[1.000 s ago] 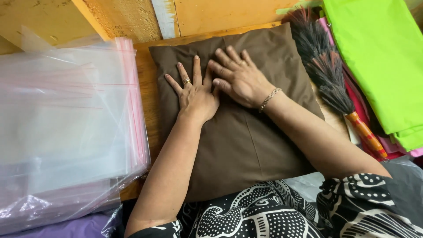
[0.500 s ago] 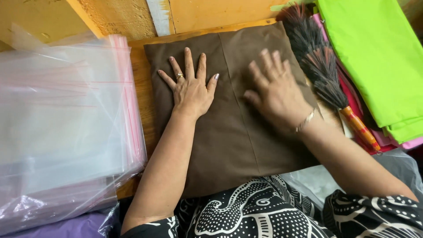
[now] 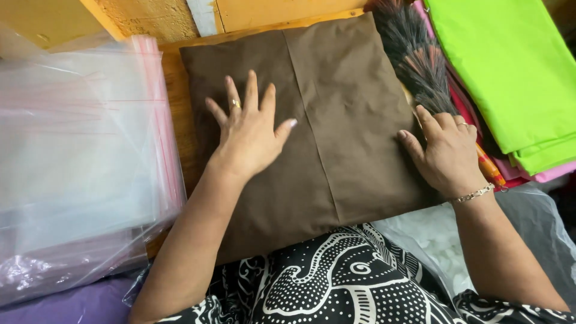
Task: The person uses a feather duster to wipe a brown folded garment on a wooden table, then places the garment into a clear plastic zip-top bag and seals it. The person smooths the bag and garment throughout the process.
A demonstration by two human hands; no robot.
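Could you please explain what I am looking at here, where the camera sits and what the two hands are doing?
There is no machine here: a person works with two bare hands, and the single camera is worn on that person's head, so you look down over their patterned black-and-white clothing.

In the middle lies a brown cushion cover on a wooden surface. The left hand, which wears a ring, lies flat with spread fingers on the left half of the cover. The right hand, with a bracelet at the wrist, rests at the cover's right edge. Neither hand grips anything; both simply press on the fabric.

To the left is a stack of clear plastic bags. To the right lie a dark-bristled brush and folded bright green fabric over pink fabric.
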